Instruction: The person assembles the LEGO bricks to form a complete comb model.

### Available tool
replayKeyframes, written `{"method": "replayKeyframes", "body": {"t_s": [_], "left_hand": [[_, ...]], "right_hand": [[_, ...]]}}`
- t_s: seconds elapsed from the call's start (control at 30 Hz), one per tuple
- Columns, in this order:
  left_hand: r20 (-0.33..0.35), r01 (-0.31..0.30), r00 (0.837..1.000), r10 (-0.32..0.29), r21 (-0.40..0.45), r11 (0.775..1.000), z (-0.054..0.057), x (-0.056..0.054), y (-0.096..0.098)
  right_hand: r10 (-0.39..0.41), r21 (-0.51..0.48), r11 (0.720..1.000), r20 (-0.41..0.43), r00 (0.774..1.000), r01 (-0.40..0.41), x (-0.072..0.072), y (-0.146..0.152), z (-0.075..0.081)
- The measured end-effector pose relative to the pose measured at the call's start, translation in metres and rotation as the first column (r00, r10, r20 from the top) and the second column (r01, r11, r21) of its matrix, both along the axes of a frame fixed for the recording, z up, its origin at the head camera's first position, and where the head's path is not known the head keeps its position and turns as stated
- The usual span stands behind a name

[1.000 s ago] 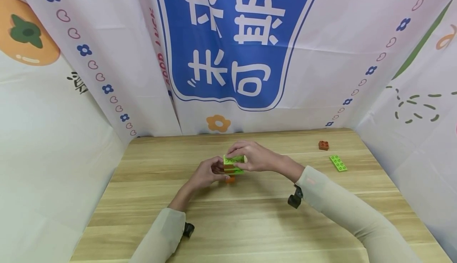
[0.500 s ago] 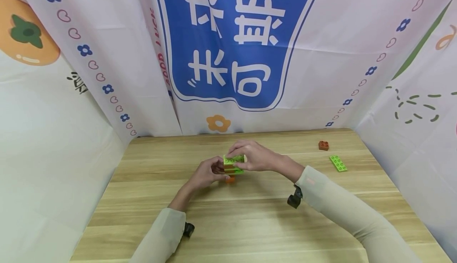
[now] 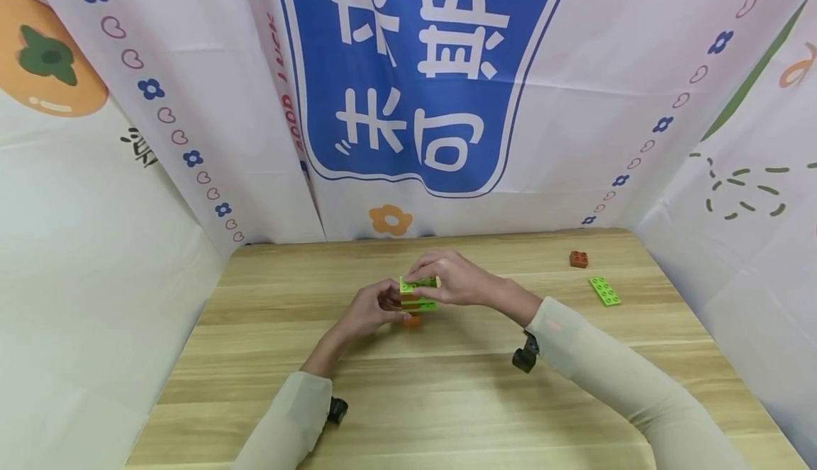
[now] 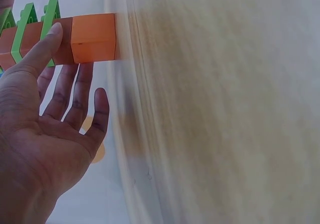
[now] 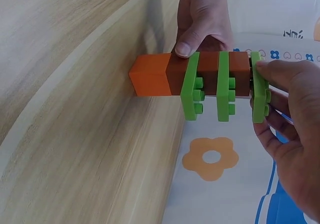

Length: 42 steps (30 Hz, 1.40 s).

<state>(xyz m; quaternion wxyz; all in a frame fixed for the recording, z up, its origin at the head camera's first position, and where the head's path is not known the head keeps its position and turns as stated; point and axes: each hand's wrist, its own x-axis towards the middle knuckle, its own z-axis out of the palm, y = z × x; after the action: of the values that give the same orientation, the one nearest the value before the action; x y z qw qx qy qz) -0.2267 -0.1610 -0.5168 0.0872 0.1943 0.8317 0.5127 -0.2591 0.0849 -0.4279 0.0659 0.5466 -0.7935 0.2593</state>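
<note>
A tower of toy building bricks stands on the wooden table, with an orange brick (image 5: 150, 75) at its base. Above it, brown bricks (image 5: 210, 73) alternate with studded green plates (image 5: 223, 88) that overhang on one side. My left hand (image 3: 367, 312) holds the tower low down, its thumb pressed on the lowest brown brick in the left wrist view. With thumb and fingers, my right hand (image 3: 462, 280) pinches the topmost green plate (image 5: 259, 96), right at the top brown brick; a thin dark line shows between plate and brick. Part of the plate's studs is hidden by the right fingers.
To the right on the wooden table (image 3: 408, 399) lie a loose reddish-brown brick (image 3: 579, 259) and a loose green plate (image 3: 604, 291). A printed white cloth (image 3: 562, 137) hangs behind the table's back edge, and more cloth flanks both sides.
The right wrist has edged very slightly left, with its thumb shifted a little at the top plate. Otherwise both hands and the tower stay where they were.
</note>
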Motion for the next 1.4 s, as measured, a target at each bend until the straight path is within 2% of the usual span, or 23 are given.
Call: {"method": "replayKeyframes", "body": {"t_s": [0.33, 0.8, 1.17, 1.4], "left_hand": [[0.015, 0.003, 1.0, -0.003, 0.012, 1.0, -0.0002, -0.0008, 0.0009], [0.01, 0.006, 1.0, -0.006, 0.021, 1.0, 0.002, 0.0004, 0.0009], [-0.002, -0.004, 1.0, 0.004, -0.006, 1.0, -0.0002, -0.002, 0.0], [-0.002, 0.012, 1.0, -0.012, 0.012, 1.0, -0.0015, -0.0022, -0.0008]], "right_hand": [[-0.025, 0.046, 0.999, 0.017, 1.0, 0.024, -0.0001, -0.0028, 0.0043], [-0.042, 0.035, 0.999, 0.027, 0.999, 0.041, 0.0007, -0.0021, 0.0002], [-0.063, 0.037, 0.997, 0.034, 0.997, 0.062, 0.0029, -0.0035, -0.0008], [-0.055, 0.014, 0.998, 0.02, 0.998, 0.054, 0.0016, -0.002, -0.0035]]}}
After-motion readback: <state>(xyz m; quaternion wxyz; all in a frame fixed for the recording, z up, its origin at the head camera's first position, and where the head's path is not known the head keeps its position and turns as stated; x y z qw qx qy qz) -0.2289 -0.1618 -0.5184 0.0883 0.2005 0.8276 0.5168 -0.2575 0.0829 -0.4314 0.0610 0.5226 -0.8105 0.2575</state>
